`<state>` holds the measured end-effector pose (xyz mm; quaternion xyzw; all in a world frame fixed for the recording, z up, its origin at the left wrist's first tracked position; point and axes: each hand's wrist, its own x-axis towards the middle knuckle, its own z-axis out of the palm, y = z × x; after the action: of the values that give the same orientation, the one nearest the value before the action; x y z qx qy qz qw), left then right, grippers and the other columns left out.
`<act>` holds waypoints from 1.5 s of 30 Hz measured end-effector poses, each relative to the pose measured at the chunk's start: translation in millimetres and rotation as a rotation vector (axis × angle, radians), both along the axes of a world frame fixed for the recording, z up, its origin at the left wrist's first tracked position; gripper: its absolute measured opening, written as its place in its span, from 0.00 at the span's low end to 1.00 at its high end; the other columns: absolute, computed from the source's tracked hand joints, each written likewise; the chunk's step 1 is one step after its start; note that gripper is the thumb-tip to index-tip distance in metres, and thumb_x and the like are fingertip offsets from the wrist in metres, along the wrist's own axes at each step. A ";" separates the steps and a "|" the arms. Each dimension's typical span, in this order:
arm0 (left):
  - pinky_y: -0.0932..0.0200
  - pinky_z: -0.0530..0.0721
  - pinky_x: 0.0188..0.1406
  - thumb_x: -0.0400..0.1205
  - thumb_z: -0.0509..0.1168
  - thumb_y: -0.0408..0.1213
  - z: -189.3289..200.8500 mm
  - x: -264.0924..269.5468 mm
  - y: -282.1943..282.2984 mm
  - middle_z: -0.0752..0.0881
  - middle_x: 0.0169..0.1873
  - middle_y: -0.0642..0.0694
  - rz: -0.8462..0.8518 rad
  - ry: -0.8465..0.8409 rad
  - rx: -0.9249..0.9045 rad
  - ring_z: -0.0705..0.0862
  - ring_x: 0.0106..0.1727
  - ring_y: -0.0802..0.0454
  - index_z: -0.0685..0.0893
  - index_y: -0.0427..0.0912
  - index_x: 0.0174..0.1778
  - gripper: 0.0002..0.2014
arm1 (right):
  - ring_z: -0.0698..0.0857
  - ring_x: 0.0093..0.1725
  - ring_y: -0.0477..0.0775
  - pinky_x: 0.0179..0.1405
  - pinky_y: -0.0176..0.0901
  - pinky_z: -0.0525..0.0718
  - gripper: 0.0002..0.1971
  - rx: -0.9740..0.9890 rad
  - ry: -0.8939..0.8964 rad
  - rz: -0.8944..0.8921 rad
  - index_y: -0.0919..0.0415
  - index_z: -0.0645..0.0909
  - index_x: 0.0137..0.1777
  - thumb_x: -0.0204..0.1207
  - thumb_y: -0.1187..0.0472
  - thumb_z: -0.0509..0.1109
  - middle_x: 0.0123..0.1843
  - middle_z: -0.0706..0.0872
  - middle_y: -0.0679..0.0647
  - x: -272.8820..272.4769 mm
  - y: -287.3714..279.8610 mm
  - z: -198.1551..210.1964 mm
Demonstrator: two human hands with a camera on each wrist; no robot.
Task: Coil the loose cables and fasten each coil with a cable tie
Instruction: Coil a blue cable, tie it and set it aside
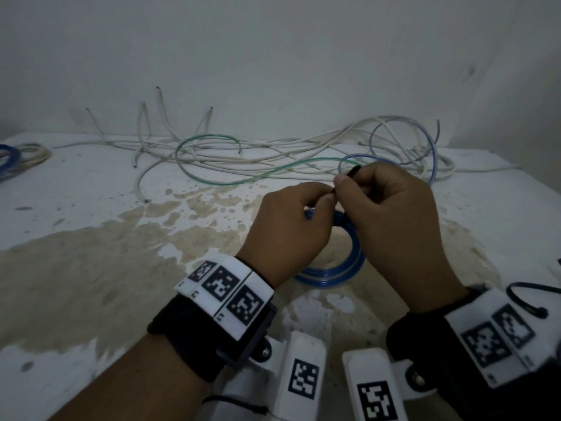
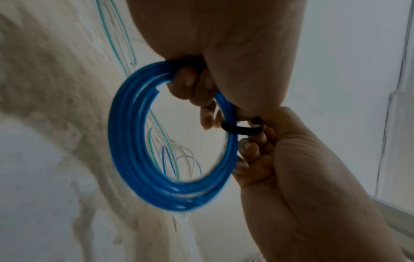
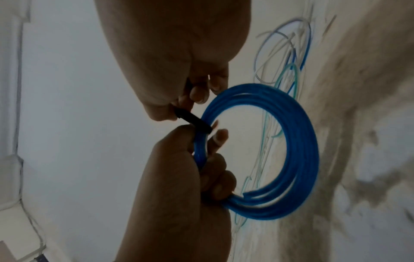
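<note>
With the round blue plastic cable coil [image 2: 125, 141] gripped in the left hand [image 1: 291, 226], the thin black cable tie [image 2: 241, 130] pinched by the right hand [image 1: 391, 214] should be drawn snug.

Head view looks down from above; wrist views close, opposite sides, share blue coil [image 2: 125, 141].

A plain white wall [image 1: 273, 56] behind a white table [image 1: 76, 192] — brown-stained, dimly lit.

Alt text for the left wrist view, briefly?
The left hand grips a blue cable coil while the right hand pinches a black cable tie looped around it, above a stained white table.
</note>
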<state>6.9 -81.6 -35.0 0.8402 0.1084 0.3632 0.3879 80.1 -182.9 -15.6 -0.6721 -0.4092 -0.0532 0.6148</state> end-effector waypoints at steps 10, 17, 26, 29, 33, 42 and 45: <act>0.72 0.70 0.26 0.81 0.61 0.35 -6.4 -0.1 6.2 0.79 0.20 0.54 0.056 -0.095 0.163 0.79 0.29 0.55 0.89 0.38 0.33 0.15 | 0.84 0.33 0.61 0.35 0.56 0.83 0.09 -0.114 -0.037 -0.004 0.66 0.83 0.37 0.75 0.61 0.70 0.30 0.85 0.63 0.2 5.9 -2.7; 0.70 0.76 0.30 0.85 0.59 0.35 -0.4 0.2 5.3 0.86 0.28 0.53 -0.052 0.062 -0.055 0.80 0.29 0.61 0.88 0.41 0.34 0.16 | 0.82 0.29 0.49 0.28 0.33 0.77 0.12 -0.053 -0.096 -0.094 0.64 0.83 0.34 0.76 0.59 0.70 0.26 0.84 0.52 -0.3 3.3 -4.2; 0.61 0.75 0.25 0.82 0.60 0.35 -5.1 -2.2 8.9 0.83 0.21 0.49 0.002 -0.074 0.091 0.81 0.25 0.52 0.87 0.38 0.30 0.17 | 0.86 0.36 0.53 0.36 0.46 0.84 0.09 -0.140 -0.029 -0.010 0.64 0.86 0.41 0.76 0.59 0.69 0.34 0.87 0.58 -2.3 3.8 -3.1; 0.50 0.79 0.30 0.83 0.57 0.38 -4.6 -0.6 7.3 0.86 0.27 0.46 0.004 -0.037 0.148 0.83 0.30 0.50 0.88 0.37 0.36 0.17 | 0.86 0.34 0.45 0.32 0.28 0.82 0.08 -0.159 0.032 0.048 0.62 0.86 0.38 0.76 0.61 0.70 0.33 0.88 0.54 0.8 2.0 -0.3; 0.61 0.73 0.29 0.88 0.53 0.41 2.2 -1.3 1.7 0.79 0.27 0.54 -0.053 0.101 -0.168 0.75 0.27 0.58 0.83 0.47 0.48 0.13 | 0.85 0.36 0.40 0.36 0.27 0.78 0.08 -0.114 -0.050 -0.076 0.51 0.84 0.36 0.77 0.59 0.70 0.34 0.87 0.41 8.1 0.5 -1.7; 0.64 0.70 0.24 0.85 0.59 0.44 7.0 -3.9 4.6 0.75 0.38 0.47 -0.176 0.133 -0.349 0.70 0.23 0.58 0.76 0.59 0.58 0.07 | 0.86 0.38 0.39 0.42 0.34 0.83 0.05 -0.065 -0.144 -0.075 0.49 0.85 0.39 0.75 0.60 0.72 0.35 0.87 0.38 5.4 -0.9 -2.0; 0.62 0.76 0.33 0.84 0.61 0.46 6.6 -4.0 3.9 0.75 0.40 0.51 -0.144 0.080 -0.261 0.80 0.35 0.54 0.79 0.59 0.55 0.06 | 0.85 0.40 0.36 0.43 0.31 0.81 0.08 -0.083 -0.213 -0.061 0.46 0.84 0.41 0.78 0.60 0.69 0.36 0.86 0.34 5.1 -1.3 -2.1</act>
<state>2.9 -77.8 -28.4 0.8021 0.1095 0.2836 0.5140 85.2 -184.2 -17.6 -0.6996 -0.4535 -0.1260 0.5377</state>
